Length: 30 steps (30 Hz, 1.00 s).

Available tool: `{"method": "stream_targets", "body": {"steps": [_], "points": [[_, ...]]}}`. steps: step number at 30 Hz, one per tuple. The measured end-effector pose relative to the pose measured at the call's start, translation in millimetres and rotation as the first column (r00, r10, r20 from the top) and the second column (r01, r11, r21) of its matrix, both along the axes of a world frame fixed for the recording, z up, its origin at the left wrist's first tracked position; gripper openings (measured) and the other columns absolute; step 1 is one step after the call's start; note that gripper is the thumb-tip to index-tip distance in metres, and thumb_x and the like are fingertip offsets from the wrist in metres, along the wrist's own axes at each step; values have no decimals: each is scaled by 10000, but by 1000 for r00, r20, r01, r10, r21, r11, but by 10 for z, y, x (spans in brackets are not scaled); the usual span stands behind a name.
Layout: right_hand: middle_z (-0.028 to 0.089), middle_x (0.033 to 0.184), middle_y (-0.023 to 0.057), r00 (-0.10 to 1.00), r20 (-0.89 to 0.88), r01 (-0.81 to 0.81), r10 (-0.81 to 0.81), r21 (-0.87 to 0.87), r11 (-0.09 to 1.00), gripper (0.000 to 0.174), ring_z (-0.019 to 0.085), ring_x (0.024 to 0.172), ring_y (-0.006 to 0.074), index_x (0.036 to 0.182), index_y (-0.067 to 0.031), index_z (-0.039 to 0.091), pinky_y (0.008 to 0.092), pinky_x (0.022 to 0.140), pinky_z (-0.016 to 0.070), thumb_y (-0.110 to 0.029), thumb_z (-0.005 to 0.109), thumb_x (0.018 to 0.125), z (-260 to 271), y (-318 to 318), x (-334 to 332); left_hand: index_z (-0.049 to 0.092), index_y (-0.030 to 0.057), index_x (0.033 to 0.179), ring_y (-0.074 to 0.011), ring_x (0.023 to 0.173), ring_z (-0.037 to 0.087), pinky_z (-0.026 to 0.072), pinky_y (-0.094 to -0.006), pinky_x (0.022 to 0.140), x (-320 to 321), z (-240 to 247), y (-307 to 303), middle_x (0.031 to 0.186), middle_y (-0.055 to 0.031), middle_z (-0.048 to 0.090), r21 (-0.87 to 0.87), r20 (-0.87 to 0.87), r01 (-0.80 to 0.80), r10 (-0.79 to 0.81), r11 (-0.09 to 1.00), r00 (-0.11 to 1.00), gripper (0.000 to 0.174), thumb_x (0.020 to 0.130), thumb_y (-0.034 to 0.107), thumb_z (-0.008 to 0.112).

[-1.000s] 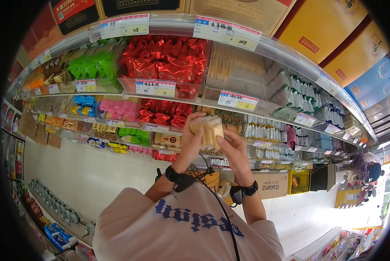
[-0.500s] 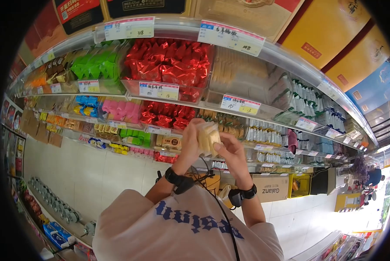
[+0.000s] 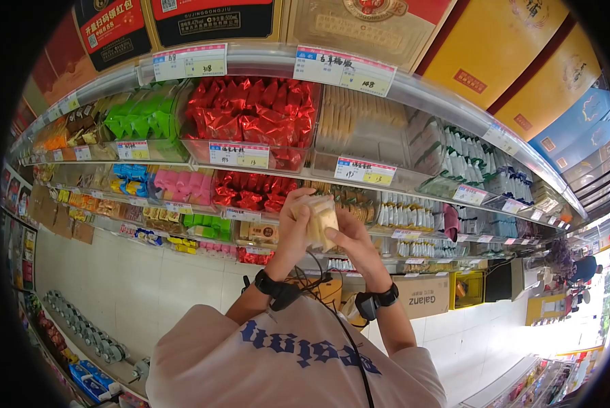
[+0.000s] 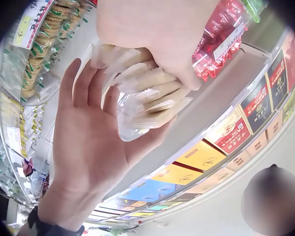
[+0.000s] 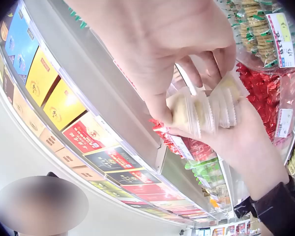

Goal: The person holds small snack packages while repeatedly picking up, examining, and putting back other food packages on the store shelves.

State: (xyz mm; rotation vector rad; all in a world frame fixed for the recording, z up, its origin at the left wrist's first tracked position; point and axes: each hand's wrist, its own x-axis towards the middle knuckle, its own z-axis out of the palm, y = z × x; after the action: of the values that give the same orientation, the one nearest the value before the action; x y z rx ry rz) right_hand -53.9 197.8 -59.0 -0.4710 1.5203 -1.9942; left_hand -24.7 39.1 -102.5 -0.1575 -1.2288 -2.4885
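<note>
Several flat, pale-yellow biscuits (image 3: 324, 228), each in a clear crimped wrapper, stand together as a small stack between both hands. My left hand (image 3: 293, 231) grips the stack from the left, with the thumb on the near face. From the right, my right hand (image 3: 357, 246) pinches it, thumb (image 5: 160, 110) against one end and fingers bent at the far side. The left wrist view shows the wrapper edges of the biscuits (image 4: 157, 101) slightly fanned below the left hand (image 4: 152, 34). In front is a shelf bin (image 3: 380, 146) with similar pale packets.
Shelf bins of red-wrapped snacks (image 3: 250, 112), green packets (image 3: 142, 119) and white-green packets (image 3: 458, 153) line the shelves ahead. Gift boxes (image 3: 495, 54) stand on top. A cable (image 3: 349, 326) hangs over the shirt. A Galanz carton (image 3: 422, 296) and yellow crate (image 3: 467, 289) sit lower right.
The fanned-out stack has been drawn closer together between the hands. Both hands have shifted slightly down and left, and the head view has tilted a little toward the upper boxes.
</note>
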Motion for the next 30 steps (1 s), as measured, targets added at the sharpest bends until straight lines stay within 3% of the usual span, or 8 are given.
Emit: {"method": "stream_targets", "body": {"steps": [8, 13, 17, 22, 26, 30], "points": [[624, 1274, 102, 996, 22, -87, 86, 41, 995, 671, 600, 1141, 156, 1426, 52, 473, 296, 969, 485, -283, 762, 922, 25, 44, -39, 454, 46, 1367, -273, 1222, 626, 523, -351, 1002, 6, 19, 35, 1367, -275, 593, -1, 42, 41, -41, 999, 998, 501, 1098, 461, 372], [616, 1267, 102, 994, 31, -103, 101, 56, 993, 711, 589, 1140, 155, 1438, 70, 457, 299, 962, 481, -321, 755, 924, -31, 66, -49, 479, 46, 1343, -243, 1186, 639, 518, -355, 1001, -27, -133, 72, 1356, -236, 609, -126, 113, -2, 16, 992, 993, 544, 1111, 488, 264], [583, 1328, 120, 990, 93, -105, 108, -30, 994, 741, 557, 1206, 165, 1463, 70, 426, 314, 1019, 451, -348, 735, 935, -14, 75, -14, 497, 42, 1319, -236, 1180, 641, 509, -361, 1018, -10, -131, 86, 1329, -212, 626, -164, 157, -24, 51, 986, 986, 559, 1117, 485, 222], [538, 1398, 132, 986, 133, -89, 102, -107, 990, 771, 519, 1284, 181, 1486, 69, 387, 332, 1082, 411, -348, 730, 936, 54, 65, 44, 543, 37, 1264, -175, 1067, 644, 508, -317, 961, 44, 45, 131, 1186, -118, 658, -244, 215, -66, 121, 967, 969, 541, 1133, 443, 210], [539, 1399, 133, 988, 112, -100, 108, -72, 992, 783, 521, 1289, 189, 1483, 73, 384, 340, 1086, 411, -335, 743, 919, 144, 83, 81, 561, 41, 1249, -129, 993, 623, 498, -288, 920, 33, 51, 140, 1083, -59, 643, -350, 208, -109, 190, 930, 959, 544, 1137, 441, 210], [545, 1384, 135, 990, 50, -133, 135, -33, 991, 803, 531, 1271, 196, 1477, 78, 377, 341, 1074, 420, -313, 765, 892, 284, 126, 89, 542, 16, 1259, -142, 1076, 586, 461, -284, 954, 72, 140, 83, 1182, -80, 591, -363, 187, -43, 119, 931, 975, 492, 1139, 415, 280]]}}
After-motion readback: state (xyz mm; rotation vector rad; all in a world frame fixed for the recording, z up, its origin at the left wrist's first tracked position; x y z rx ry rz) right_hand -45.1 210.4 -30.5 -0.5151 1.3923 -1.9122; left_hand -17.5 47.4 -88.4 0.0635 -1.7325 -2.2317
